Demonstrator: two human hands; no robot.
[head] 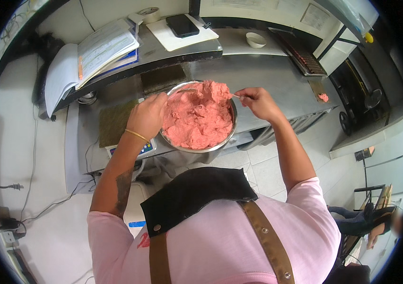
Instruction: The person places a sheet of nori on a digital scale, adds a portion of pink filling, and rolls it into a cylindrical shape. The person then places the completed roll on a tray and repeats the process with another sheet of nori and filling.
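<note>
A round metal bowl point(236, 122) full of thick pink paste point(198, 120) stands at the steel counter's front edge, before my chest. My left hand point(149, 115) lies at the bowl's left rim; its fingertips are partly hidden, so its hold is unclear. With thumb and fingers, my right hand point(254, 101) grips the thin handle of a utensil point(236, 96) at the right rim. A large lump of paste point(216, 90) covers the utensil's far end, above the bowl.
Left of the bowl are a digital scale point(148, 149) and a brownish mat point(114, 122). The raised shelf holds an open binder point(105, 49) and a smartphone point(182, 26). Farther right are a white bowl point(255, 40), a metal tray point(302, 56) and a smear of paste point(323, 97). Another person point(364, 220) is at far right.
</note>
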